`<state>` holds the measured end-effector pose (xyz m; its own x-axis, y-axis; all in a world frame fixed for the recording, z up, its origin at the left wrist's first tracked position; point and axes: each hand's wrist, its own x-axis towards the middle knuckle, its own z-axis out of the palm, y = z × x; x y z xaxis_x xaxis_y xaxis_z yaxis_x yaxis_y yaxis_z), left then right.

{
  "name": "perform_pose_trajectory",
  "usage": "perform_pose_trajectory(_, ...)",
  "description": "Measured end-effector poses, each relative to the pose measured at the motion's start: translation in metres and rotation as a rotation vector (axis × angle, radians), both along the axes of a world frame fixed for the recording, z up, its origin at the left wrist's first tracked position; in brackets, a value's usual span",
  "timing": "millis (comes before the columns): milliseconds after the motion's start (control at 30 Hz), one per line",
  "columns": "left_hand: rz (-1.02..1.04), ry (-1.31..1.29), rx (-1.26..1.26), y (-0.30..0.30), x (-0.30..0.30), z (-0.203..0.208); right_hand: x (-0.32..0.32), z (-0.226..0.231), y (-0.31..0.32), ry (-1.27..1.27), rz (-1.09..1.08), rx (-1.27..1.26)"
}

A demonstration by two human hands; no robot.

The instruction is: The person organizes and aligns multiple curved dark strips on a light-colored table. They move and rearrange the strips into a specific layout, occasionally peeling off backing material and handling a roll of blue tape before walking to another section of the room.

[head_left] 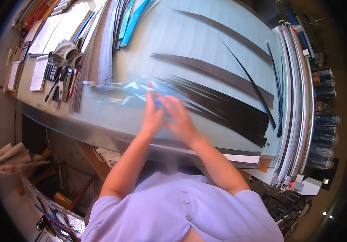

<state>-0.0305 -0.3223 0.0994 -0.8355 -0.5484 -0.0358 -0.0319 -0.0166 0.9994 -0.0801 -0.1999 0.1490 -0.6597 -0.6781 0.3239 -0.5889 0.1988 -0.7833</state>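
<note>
Working over the pale table point(205, 36), both hands meet near its front edge on a piece of clear bluish film point(131, 89). The left hand point(152, 117) has its fingers curled on the film's right end, one fingertip raised, and the right hand point(180, 117) closes on the same spot just beside it; the two hands touch. Motion blur hides the exact grip, but each hand pinches the film. The film lies crumpled and stretches leftward from the hands along the table.

Right of the hands a fan of thin dark strips point(230, 109) lies flat, its points reaching toward the fingers. More long dark strips point(218, 72) lie apart farther back. Along the table's right edge sits a stack of long pale rails point(296, 101), and beyond it a row of dark rolls point(325, 121).

At the far left are a calculator point(51, 69), pens point(54, 86), a white glove point(65, 49) and sheets of paper point(56, 30). Blue and grey strips point(131, 20) lie at the back.
</note>
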Motion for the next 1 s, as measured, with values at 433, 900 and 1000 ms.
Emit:
perform_pose_trajectory(433, -0.239, 0.136, 0.126, 0.064, 0.002, 0.064, -0.025, 0.085, 0.060, -0.860, 0.075, -0.244)
perform_pose_trajectory(900, -0.932, -0.174, -0.620, 0.113, -0.020, 0.048, -0.063, 0.119, 0.163, -0.512, -0.406, -0.414)
perform_pose_trajectory(1000, -0.762, 0.027, -0.626, 0.115, -0.022, 0.101, -0.082, 0.066, 0.213, 0.341, -0.326, 0.323)
